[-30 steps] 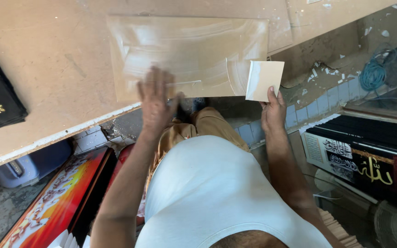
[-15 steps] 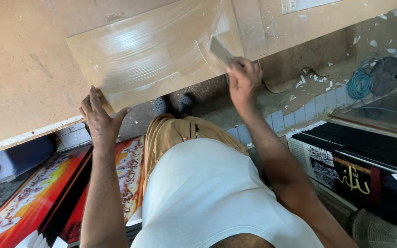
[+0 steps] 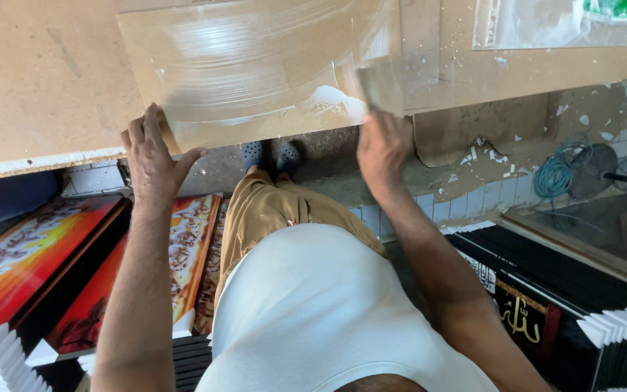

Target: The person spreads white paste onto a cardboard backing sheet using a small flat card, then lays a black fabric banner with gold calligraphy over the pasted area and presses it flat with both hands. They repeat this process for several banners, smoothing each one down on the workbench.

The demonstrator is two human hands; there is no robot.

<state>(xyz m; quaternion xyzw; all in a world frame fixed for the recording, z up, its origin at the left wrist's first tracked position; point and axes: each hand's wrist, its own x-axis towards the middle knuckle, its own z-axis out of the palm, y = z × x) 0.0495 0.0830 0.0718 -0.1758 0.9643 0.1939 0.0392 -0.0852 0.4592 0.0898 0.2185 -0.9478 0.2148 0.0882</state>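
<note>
White glue (image 3: pixel 332 101) lay streaked on the board (image 3: pixel 255 65); our left hand (image 3: pixel 152 156) steadied its edge, our right hand (image 3: pixel 382 149) gripped the spreader card (image 3: pixel 380 87)—even, overlapping strokes seemed best.

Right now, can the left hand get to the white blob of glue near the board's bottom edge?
Probably yes. The left hand rests on the board's corner, and nothing lies between it and the white glue blob; the right hand with the spreader sits just beyond.

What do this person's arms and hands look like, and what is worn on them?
Both arms are bare to the upper arm: no sleeves over them, no gloves, watch or rings visible. The left hand and right hand are bare. A white sleeveless-looking top and tan trousers show below.
</note>
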